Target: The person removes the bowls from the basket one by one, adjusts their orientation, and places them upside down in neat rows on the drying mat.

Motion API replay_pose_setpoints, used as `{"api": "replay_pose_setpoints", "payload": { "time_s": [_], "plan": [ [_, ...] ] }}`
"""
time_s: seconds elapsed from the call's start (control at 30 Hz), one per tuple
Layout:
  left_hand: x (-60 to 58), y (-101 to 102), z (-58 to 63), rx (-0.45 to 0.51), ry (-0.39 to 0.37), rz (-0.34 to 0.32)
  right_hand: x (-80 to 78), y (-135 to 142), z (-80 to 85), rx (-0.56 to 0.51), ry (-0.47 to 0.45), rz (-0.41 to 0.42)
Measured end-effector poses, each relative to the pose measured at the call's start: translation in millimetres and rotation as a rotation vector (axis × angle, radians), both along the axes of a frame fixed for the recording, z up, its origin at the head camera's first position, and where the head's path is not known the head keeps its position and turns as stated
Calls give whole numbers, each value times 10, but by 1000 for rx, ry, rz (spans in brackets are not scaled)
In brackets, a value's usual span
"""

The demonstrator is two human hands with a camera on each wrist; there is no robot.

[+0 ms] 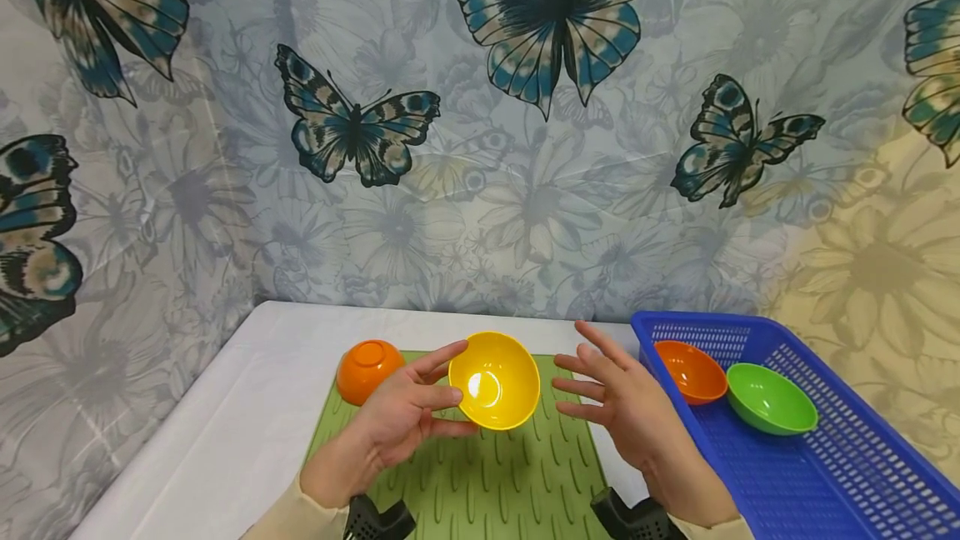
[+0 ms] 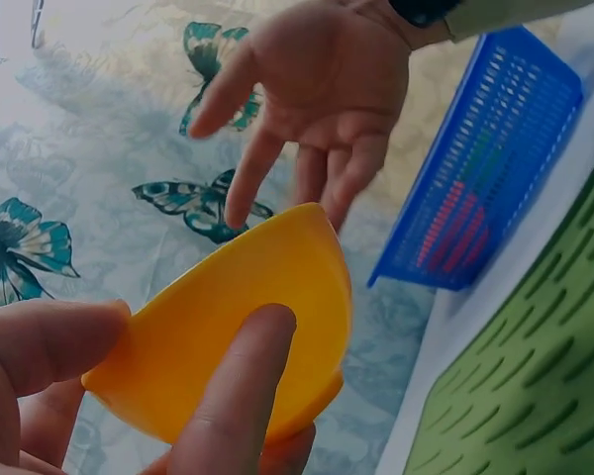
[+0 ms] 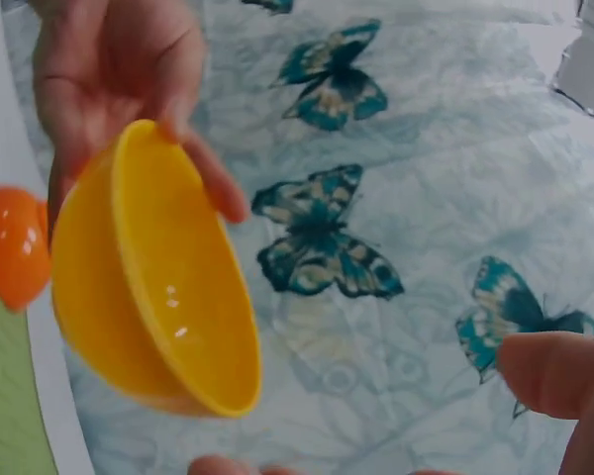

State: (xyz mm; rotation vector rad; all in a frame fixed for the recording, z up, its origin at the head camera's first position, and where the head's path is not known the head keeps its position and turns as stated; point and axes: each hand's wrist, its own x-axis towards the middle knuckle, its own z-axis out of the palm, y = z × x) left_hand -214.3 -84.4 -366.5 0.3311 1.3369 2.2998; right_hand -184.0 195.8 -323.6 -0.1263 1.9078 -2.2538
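Note:
A glossy yellow bowl is held up above the green mat, its hollow side facing the head camera. My left hand grips it at its left side, with the thumb at the rim and fingers behind and below. In the left wrist view those fingers press on the outside of the bowl. Apart from the bowl, to its right, my right hand has its fingers spread and holds nothing. An orange bowl lies upside down at the mat's back left corner, just beyond my left hand.
A blue plastic basket stands on the right. Inside it, near the back, are another orange bowl and a green bowl. The textured green mat covers the middle of the white table. A butterfly-print cloth hangs behind.

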Motion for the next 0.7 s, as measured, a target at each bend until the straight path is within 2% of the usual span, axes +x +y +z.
{"api": "replay_pose_setpoints", "payload": {
  "time_s": [0.07, 0.23, 0.33, 0.5, 0.57, 0.7],
  "plan": [
    [-4, 4, -3, -16, 20, 23, -16, 60, -5, -71, -11, 49],
    [-20, -10, 12, -43, 68, 51, -108, 157, -54, -311, -152, 297],
    [-15, -14, 27, -67, 102, 59, -147, 173, -79, -363, -209, 351],
    [-10, -3, 28, -116, 176, 62, -186, 218, -118, -458, -254, 426],
    [-11, 7, 27, -153, 231, 66, -202, 236, -136, -491, -272, 456],
    [20, 33, 30, -290, 450, 95, -236, 261, -178, -525, -306, 499]
  ]
}}
